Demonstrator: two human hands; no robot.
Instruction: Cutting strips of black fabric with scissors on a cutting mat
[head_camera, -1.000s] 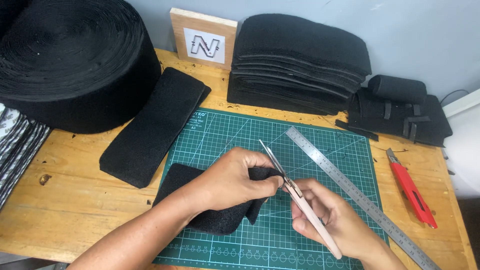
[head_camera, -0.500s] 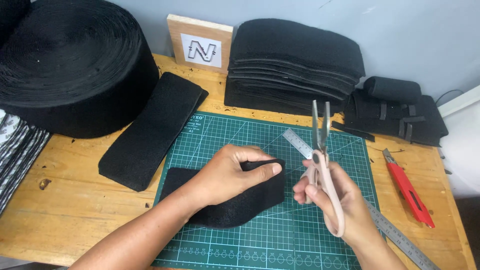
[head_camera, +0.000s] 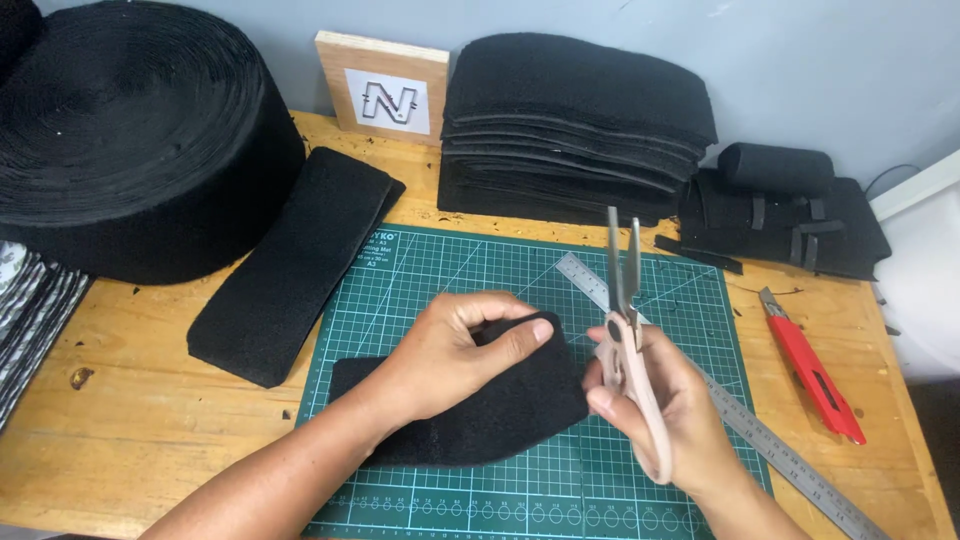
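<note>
A black felt piece (head_camera: 480, 410) lies on the green cutting mat (head_camera: 420, 290). My left hand (head_camera: 455, 350) presses down on it, thumb along its upper right corner. My right hand (head_camera: 650, 400) grips pink-handled scissors (head_camera: 625, 300) just right of the felt. The blades point away from me, slightly apart, with nothing between them. Under my right hand a steel ruler (head_camera: 770, 450) runs diagonally across the mat.
A big roll of black felt (head_camera: 140, 130) fills the back left. A folded black strip (head_camera: 290, 260) lies beside the mat. Behind stand a wooden block (head_camera: 385, 90), a stack of cut felt (head_camera: 575, 120) and finished black pieces (head_camera: 790, 210). A red utility knife (head_camera: 810, 365) rests at right.
My right hand has lifted the scissors off the felt and swung the blades from slanted left to pointing straight away. My left hand has flattened the felt on the mat.
</note>
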